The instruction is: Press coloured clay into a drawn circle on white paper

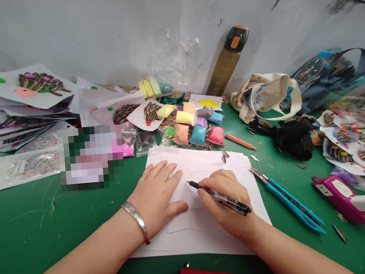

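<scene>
My left hand [154, 195] lies flat on a sheet of white paper [233, 166], fingers spread and holding nothing, with a silver cuff bracelet [136, 221] on the wrist. My right hand [223, 201] grips a black ballpoint pen [221, 196], its tip resting on the paper at a thin drawn outline [199, 181]. A rounded curve and straight pencil-like lines make up that outline, partly hidden by my right hand. A few sunflower seed shells [225, 156] lie just beyond the sheet's far edge.
On the green work mat [23, 219] lie a blue utility knife [287, 200], a purple glue gun [343, 199], an orange pencil [240, 141] and packets of coloured clay [191, 127]. Seed-decorated paper crafts [40, 85] are stacked at left, more [346, 152] at right. A pixelated patch hides one area.
</scene>
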Tool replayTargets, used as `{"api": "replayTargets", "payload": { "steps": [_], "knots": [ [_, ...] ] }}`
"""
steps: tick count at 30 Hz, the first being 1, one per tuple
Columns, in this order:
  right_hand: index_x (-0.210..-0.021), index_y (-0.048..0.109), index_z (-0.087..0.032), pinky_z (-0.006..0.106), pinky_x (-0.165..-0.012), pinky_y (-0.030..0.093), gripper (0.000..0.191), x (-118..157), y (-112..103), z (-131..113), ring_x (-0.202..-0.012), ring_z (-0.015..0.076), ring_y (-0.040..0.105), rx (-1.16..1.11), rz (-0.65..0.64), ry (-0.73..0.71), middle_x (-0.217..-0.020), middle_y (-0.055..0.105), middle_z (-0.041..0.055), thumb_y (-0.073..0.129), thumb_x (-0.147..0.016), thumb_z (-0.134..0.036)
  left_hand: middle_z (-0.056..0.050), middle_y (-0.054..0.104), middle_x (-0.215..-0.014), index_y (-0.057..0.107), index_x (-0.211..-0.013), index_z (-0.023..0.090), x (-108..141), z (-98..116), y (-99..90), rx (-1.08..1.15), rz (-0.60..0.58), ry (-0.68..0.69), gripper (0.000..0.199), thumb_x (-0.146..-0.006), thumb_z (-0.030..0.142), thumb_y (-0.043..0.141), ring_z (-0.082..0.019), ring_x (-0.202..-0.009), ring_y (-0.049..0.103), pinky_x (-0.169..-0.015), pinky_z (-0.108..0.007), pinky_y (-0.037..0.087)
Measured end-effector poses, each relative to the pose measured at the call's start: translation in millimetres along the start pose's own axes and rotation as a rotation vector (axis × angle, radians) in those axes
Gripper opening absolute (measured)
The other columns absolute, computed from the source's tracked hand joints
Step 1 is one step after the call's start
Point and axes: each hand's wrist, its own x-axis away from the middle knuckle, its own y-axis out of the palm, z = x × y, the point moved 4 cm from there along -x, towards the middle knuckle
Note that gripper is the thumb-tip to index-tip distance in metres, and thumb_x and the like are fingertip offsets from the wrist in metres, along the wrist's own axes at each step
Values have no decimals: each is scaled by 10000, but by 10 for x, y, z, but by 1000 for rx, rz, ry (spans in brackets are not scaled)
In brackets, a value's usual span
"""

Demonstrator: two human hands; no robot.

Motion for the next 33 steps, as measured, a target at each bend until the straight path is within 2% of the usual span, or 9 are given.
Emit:
{"api": "replayTargets", "payload": {
  "steps": [20,27,33],
  "knots": [
    [-912,591,-220,368,-760,397,114,40,69,37,-738,162,563,-26,-52,-2,-724,632,1,589,-829,-141,-105,457,-1419,513,-1304,191,10,-12,16,3,15,-3,627,-764,483,646,-336,-1337,320,-1095,-554,254],
    [-886,602,-210,354,-743,404,79,18,68,-8,-733,157,562,-39,-93,-38,-734,623,15,583,-832,-156,-104,458,-1418,510,-1304,195,1,-5,8,9,19,-2,616,-765,459,651,-336,-1336,322,-1095,-557,249],
    [-893,618,-202,343,-727,404,101,-5,72,-51,-707,145,558,-77,-114,-68,-722,616,13,587,-819,-143,-110,463,-1411,511,-1301,198,20,-28,32,12,40,10,609,-786,508,613,-339,-1332,326,-1090,-563,249]
  ]
}}
